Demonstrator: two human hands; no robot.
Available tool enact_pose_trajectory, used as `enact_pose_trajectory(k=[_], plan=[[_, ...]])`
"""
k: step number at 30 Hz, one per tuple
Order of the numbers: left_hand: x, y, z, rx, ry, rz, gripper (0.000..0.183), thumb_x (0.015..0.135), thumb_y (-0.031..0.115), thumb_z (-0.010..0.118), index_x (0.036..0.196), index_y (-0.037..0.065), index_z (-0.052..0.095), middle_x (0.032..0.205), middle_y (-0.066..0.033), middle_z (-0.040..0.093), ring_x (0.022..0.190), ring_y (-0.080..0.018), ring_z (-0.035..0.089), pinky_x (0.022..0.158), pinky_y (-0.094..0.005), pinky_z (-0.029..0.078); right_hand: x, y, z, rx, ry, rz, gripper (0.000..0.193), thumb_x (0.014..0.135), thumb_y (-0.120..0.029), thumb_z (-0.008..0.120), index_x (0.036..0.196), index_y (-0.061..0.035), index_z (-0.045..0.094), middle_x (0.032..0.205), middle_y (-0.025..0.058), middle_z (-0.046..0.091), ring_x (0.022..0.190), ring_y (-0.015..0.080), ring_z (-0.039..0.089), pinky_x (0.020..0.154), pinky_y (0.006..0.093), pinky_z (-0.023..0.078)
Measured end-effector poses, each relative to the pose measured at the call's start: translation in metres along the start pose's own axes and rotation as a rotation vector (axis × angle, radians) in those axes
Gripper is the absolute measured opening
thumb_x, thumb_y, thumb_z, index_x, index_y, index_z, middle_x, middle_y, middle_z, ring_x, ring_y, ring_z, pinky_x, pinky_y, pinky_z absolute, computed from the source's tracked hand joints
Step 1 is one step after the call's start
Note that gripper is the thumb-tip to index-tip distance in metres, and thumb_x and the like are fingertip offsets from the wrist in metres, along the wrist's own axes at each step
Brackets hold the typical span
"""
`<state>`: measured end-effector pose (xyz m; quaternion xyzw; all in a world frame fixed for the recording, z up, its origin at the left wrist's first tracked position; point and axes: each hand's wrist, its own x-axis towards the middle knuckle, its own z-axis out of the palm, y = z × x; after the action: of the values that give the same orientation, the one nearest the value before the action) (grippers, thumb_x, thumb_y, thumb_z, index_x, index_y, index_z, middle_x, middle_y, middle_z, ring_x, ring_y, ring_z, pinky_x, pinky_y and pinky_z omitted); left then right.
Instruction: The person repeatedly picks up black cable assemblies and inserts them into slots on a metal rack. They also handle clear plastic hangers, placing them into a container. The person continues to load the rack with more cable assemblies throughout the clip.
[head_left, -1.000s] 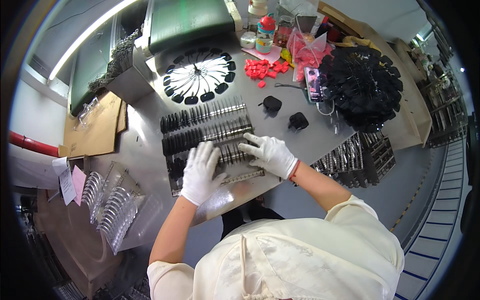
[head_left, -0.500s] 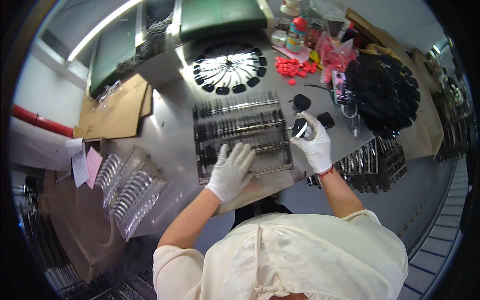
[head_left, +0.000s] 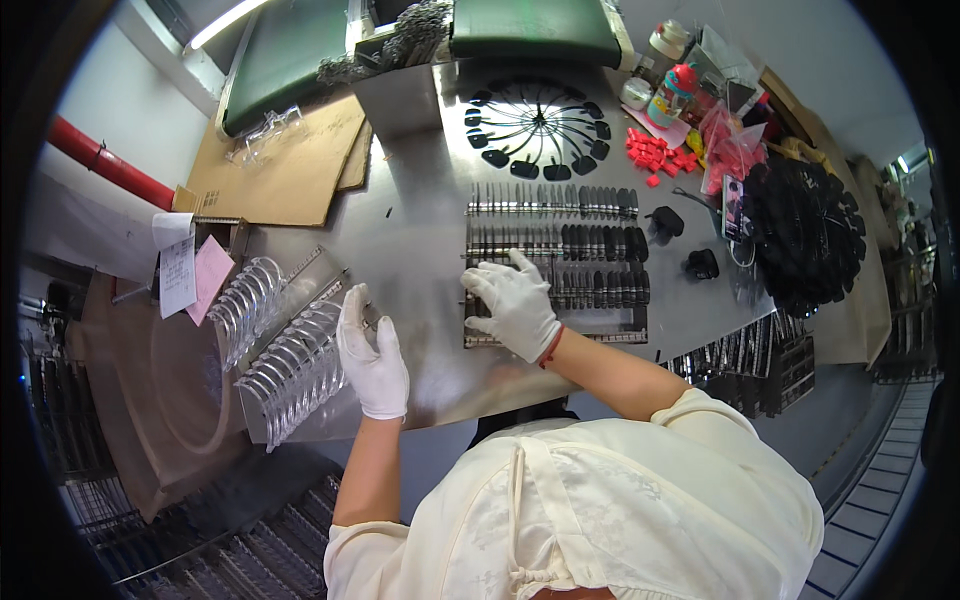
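Two gloved hands: right hand [head_left: 515, 305] on rack [head_left: 600, 262] (flat).

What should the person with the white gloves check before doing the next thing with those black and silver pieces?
1. Right hand on the tray of black and silver pieces: ok, the palm lies flat on its lower left part.
2. Left hand at the clear curved pieces: ok, it is right beside them at the rack's edge.
3. Left fingers holding something: cannot tell, too small to see.
4. Gloves on both hands: ok, both are white-gloved.
5. Tray rows filled: not ok, the lowest row looks partly bare near the right hand.
6. Tray fully on the metal table: ok, it lies flat, away from the edge.
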<state>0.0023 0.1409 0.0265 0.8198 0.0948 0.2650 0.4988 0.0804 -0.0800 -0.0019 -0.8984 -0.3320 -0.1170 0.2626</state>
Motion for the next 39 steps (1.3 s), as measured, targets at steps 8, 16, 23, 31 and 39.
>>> enact_pose_trajectory(k=[8,16,23,31,39], plan=[[0.061,0.004,-0.03,-0.492,0.003,-0.311,0.042,0.105,0.011,0.054,0.145,-0.002,0.05,0.139,-0.0157,0.061,0.131,-0.0225,0.057,0.107,-0.0355,0.046,0.029,-0.024,-0.009,-0.36,-0.299,0.008,0.073,0.083,-0.05,0.075,0.136,-0.0032,0.059,0.136,0.0109,0.06,0.137,0.0299,0.047,0.115,0.061,0.032],[0.254,-0.071,0.024,-0.099,-0.051,-0.134,0.039,0.096,0.025,0.07,0.125,-0.001,0.066,0.118,-0.0119,0.072,0.099,-0.0211,0.071,0.09,-0.0322,0.054,0.023,-0.041,-0.044,-0.365,-0.358,0.228,0.088,0.091,-0.064,0.06,0.155,-0.005,0.042,0.157,0.0152,0.043,0.15,0.0324,0.031,0.121,0.0601,0.022],[0.351,-0.004,0.132,0.582,-0.018,0.621,0.041,0.086,0.031,0.076,0.125,0.02,0.069,0.097,-0.0063,0.066,0.092,-0.029,0.066,0.083,-0.043,0.055,-0.117,0.04,-0.099,-0.159,0.391,0.547,0.067,0.078,-0.02,0.079,0.136,0.0021,0.055,0.13,0.0205,0.061,0.121,0.0368,0.059,0.102,0.0433,0.05],[0.345,0.059,0.133,0.402,0.288,1.147,0.008,0.095,0.022,0.068,0.095,0.016,0.074,0.1,-0.0064,0.072,0.082,-0.025,0.069,0.073,-0.0333,0.057,-0.18,0.053,-0.085,-0.063,0.08,0.946,0.071,0.077,-0.027,0.077,0.141,-0.0083,0.055,0.111,0.0214,0.071,0.097,0.0378,0.07,0.089,0.0467,0.055],[0.193,0.11,0.005,-0.205,0.388,0.562,0.02,0.108,0.014,0.052,0.106,-0.004,0.06,0.099,-0.0169,0.074,0.073,-0.0186,0.066,0.068,-0.0294,0.054,-0.133,0.079,-0.129,-0.291,-0.029,0.907,0.026,0.089,-0.029,0.063,0.105,-0.0111,0.073,0.08,0.0209,0.072,0.077,0.0428,0.07,0.072,0.0546,0.055]])
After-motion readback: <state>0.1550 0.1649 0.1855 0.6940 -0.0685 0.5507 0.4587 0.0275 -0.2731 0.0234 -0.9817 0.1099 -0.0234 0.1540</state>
